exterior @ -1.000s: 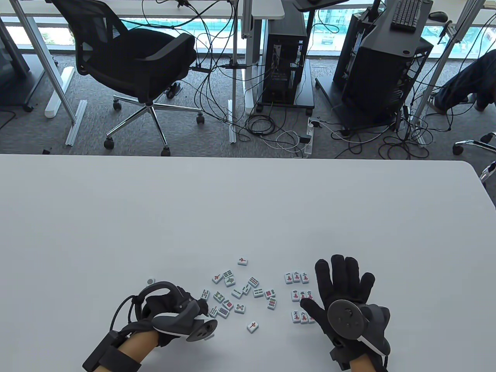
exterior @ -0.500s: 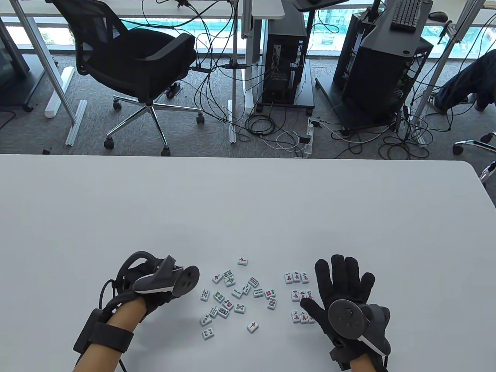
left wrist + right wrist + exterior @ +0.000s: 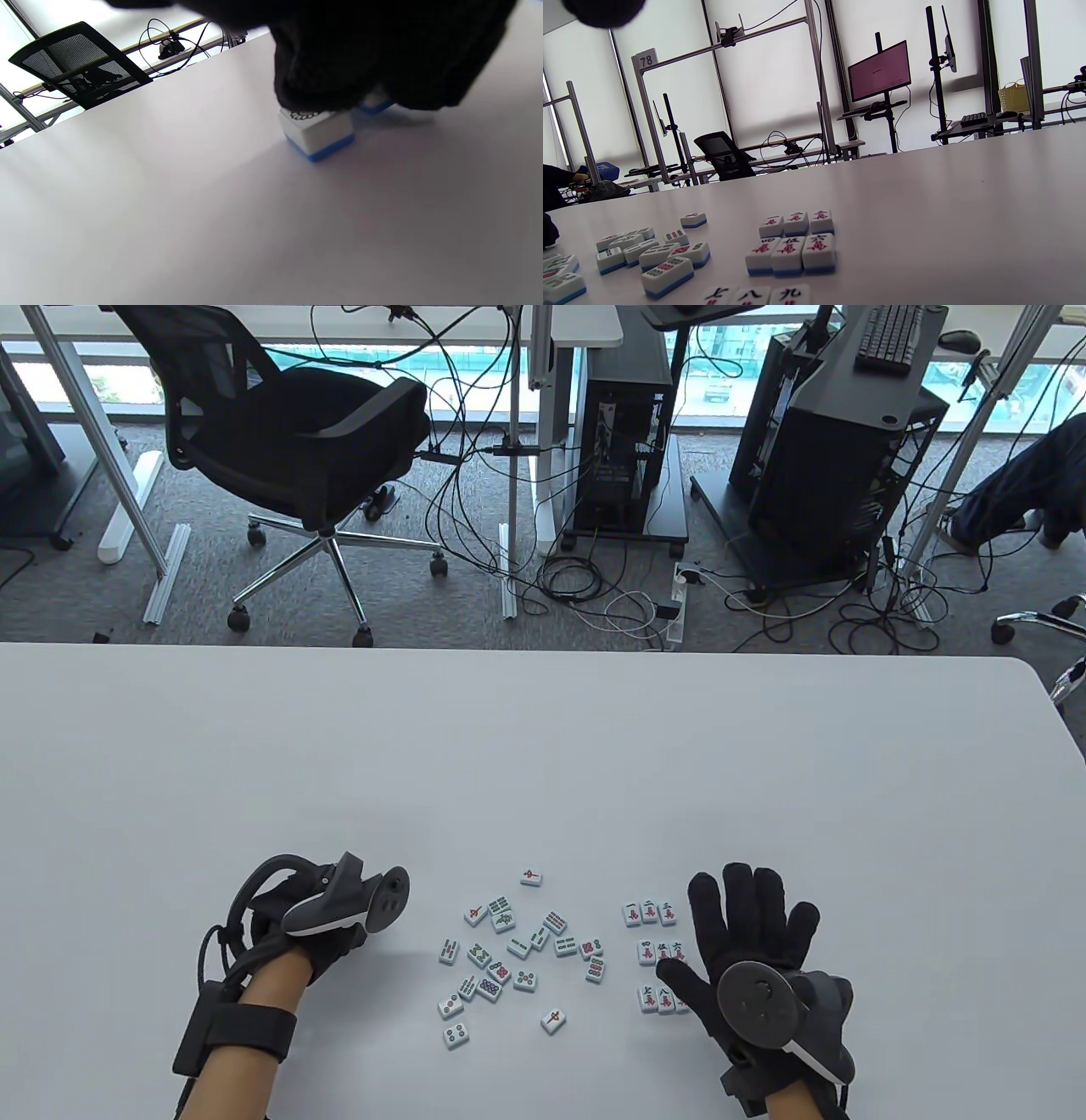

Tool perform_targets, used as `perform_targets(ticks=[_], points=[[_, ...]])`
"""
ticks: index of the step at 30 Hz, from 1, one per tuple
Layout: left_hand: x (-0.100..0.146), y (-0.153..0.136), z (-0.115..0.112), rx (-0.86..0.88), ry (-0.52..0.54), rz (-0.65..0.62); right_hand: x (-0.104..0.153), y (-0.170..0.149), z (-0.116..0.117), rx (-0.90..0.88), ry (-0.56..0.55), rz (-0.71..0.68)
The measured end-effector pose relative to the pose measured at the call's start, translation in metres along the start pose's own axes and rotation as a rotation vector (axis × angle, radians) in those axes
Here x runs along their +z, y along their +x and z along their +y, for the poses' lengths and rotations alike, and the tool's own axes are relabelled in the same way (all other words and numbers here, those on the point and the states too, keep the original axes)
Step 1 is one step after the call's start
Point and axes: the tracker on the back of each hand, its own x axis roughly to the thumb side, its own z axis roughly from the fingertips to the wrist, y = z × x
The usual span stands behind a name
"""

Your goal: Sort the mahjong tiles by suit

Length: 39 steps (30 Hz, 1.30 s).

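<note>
My left hand [image 3: 329, 952] sits left of the loose tiles, its fingers [image 3: 322, 63] curled down over a white, blue-backed dots tile [image 3: 317, 132] standing on the table. A second tile [image 3: 375, 103] lies just behind it, mostly hidden by the glove. Mixed bamboo and dots tiles [image 3: 509, 950] are scattered mid-table. A neat three-by-three block of character tiles [image 3: 652, 954] [image 3: 791, 250] lies to their right. My right hand [image 3: 747, 933] lies flat and spread beside that block, the thumb against its right side.
A red-marked tile [image 3: 531, 876] sits alone behind the scatter and another red-marked tile [image 3: 553, 1021] in front of it. A single dots tile [image 3: 456, 1033] lies nearest the front edge. The white table [image 3: 543, 763] stretches far beyond. An office chair [image 3: 297, 432] and cables are behind it.
My left hand left the scatter's lower-left edge and moved up and left to the spot where one tile lay apart, uncovering a dots tile near the front. The right hand stayed still.
</note>
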Motion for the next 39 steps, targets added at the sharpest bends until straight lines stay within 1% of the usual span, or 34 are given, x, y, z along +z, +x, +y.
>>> perform_targets(ticks=[6,8,10,12,14,17,18,19,21,25,30,33,35,38,39], points=[[0.003,0.000,-0.003,-0.039,-0.022,0.014,0.000,0.000,0.000,0.007,0.003,0.003],[0.005,-0.001,-0.001,-0.046,-0.034,0.017,0.000,0.000,0.000,0.006,0.002,0.006],[0.008,-0.001,0.003,-0.056,-0.017,0.017,0.000,0.000,0.000,0.004,0.001,0.008],[0.013,0.001,0.009,-0.056,0.021,0.000,0.000,-0.001,0.000,0.002,-0.001,0.009],[0.021,0.011,0.018,-0.072,0.086,-0.065,0.000,-0.001,0.000,0.001,0.000,0.008],[0.036,0.033,0.030,-0.091,0.181,-0.227,0.000,-0.001,0.001,0.006,0.002,0.008],[0.043,0.043,0.034,-0.098,0.249,-0.287,0.000,-0.001,0.001,0.007,0.003,0.008],[0.048,0.051,0.036,-0.103,0.294,-0.320,0.000,-0.001,0.001,0.008,0.003,0.008],[0.056,0.067,0.040,-0.081,0.335,-0.350,0.000,-0.001,0.001,0.008,0.004,0.008],[0.054,0.088,0.037,-0.019,0.290,-0.335,0.000,0.000,0.003,0.012,0.015,0.005],[0.044,0.102,0.030,-0.065,0.278,-0.290,0.000,0.001,0.003,0.013,0.017,0.003],[0.044,0.098,0.026,-0.043,0.269,-0.257,0.000,0.000,0.003,0.012,0.017,0.004],[0.045,0.090,0.023,-0.051,0.262,-0.230,0.000,0.000,0.003,0.008,0.016,0.005],[0.048,0.082,0.021,0.000,0.251,-0.244,0.000,0.000,0.004,0.009,0.019,0.004],[0.050,0.081,0.021,0.007,0.262,-0.258,0.000,0.001,0.004,0.011,0.020,0.004]])
